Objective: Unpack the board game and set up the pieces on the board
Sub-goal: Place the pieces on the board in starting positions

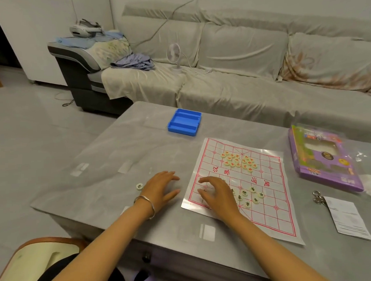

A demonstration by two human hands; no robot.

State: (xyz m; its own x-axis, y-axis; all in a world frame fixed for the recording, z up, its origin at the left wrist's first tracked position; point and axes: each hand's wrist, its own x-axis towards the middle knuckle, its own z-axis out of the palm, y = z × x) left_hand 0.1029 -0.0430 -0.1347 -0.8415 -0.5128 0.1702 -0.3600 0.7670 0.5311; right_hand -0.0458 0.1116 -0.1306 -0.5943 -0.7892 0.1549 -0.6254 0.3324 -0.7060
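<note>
Board (267,211) under right hand (218,194), left hand (161,188) palm-down beside it, both grips apart

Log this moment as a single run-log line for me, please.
setup: unfinished | left hand: flat beside board | right hand: spread over board | red pieces: clustered on board | stray piece: on table

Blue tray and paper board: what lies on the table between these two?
In the head view, nothing lies between the blue tray and the paper board; that stretch of the grey table is bare.
</note>
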